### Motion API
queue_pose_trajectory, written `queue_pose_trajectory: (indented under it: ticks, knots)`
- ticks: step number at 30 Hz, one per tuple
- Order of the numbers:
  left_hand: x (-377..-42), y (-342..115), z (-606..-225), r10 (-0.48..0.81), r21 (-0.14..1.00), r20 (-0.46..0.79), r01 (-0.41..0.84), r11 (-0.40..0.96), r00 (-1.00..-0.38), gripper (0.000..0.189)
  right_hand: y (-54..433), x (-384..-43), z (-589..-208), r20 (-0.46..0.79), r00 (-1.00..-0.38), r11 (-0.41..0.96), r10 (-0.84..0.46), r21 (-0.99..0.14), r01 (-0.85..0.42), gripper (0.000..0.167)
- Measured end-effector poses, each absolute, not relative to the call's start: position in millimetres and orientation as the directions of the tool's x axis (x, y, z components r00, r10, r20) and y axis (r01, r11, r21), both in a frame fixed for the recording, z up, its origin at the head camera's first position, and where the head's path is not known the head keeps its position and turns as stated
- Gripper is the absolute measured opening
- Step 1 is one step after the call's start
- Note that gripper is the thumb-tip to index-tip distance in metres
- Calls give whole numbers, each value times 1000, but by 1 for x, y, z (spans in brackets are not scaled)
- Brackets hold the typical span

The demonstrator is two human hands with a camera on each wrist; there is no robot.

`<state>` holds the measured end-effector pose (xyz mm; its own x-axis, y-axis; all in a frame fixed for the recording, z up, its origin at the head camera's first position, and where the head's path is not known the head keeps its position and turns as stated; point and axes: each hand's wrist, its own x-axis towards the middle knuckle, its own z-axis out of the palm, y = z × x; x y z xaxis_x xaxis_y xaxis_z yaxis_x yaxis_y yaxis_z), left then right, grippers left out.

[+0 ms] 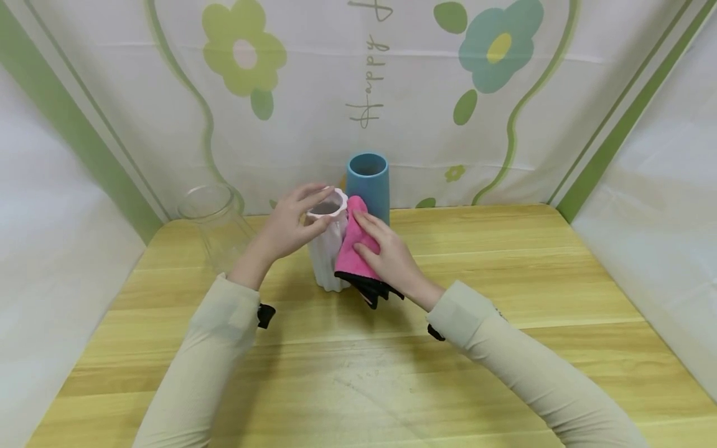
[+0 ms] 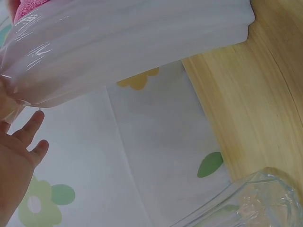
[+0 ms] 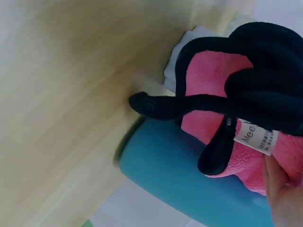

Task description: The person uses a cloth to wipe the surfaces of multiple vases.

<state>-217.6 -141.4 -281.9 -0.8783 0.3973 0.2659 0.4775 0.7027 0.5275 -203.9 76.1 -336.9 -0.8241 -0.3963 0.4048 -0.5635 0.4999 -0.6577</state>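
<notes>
A white fluted vase (image 1: 327, 258) stands upright near the back of the table, and its glossy side (image 2: 123, 47) fills the top of the left wrist view. My left hand (image 1: 291, 222) grips it by the rim, thumb in front and fingers at the back. In my right hand (image 1: 392, 258) is a folded pink cloth (image 1: 355, 246) with black edging, held against the vase's right side. The cloth's black-edged folds and white label (image 3: 256, 137) show in the right wrist view. Both palms are hidden.
Just behind the cloth stands a blue vase (image 1: 376, 190). A clear glass vase (image 1: 210, 218) is at the back left, partly behind my left hand. A flower-printed curtain (image 1: 336, 81) hangs along the back edge of the wooden table (image 1: 358, 386).
</notes>
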Motion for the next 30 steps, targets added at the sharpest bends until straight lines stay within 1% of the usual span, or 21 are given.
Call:
queue_pose_trajectory:
  ticks: [4,9,16,22,30]
  knots:
    - [-218,-141,-283,411,527,267,489,695,-872,58,76,-203,-338,391,-825,512,-408,-650,-562,60]
    - [-218,-141,-285,413,527,280,499,688,-866,58,78,-202,-348,349,-831,544,-434,-634,-550,60]
    - [-220,-140,-288,396,514,314,505,693,-863,60,81,-202,-364,238,-849,612,-472,-604,-510,59]
    - [-221,-138,-288,371,516,304,480,710,-877,61,82,-203,-374,144,-856,667,-496,-568,-482,59]
    - [-221,-134,-286,348,448,377,498,742,-858,55,83,-204,-372,137,-861,659,-490,-588,-469,57]
